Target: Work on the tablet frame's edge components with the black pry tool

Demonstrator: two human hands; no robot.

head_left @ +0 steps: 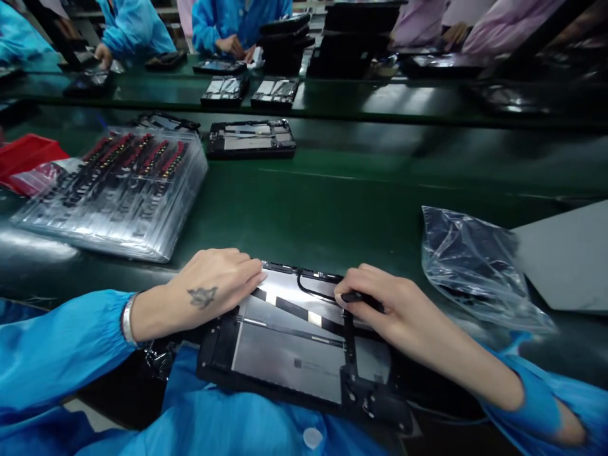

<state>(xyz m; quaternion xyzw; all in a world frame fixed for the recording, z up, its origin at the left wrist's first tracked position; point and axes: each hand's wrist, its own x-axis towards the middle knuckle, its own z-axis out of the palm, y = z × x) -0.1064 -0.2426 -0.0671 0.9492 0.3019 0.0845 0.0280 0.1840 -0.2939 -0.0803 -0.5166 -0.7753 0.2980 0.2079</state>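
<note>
An opened tablet chassis (289, 354) with silver plates and black strips lies at the near table edge, partly over my lap. My left hand (213, 288) rests on its upper left corner, fingers together and pressing down flat. My right hand (380, 304) is curled at the upper right of the chassis, pinching a small black part (356, 296) beside a thin black cable (313, 292).
A stack of clear trays (118, 190) with red and black parts sits at left, next to a red bin (26, 155). A crumpled plastic bag (475, 266) and grey sheet (570, 253) lie right. More chassis (251, 138) sit on the green belt; people in blue and pink work opposite.
</note>
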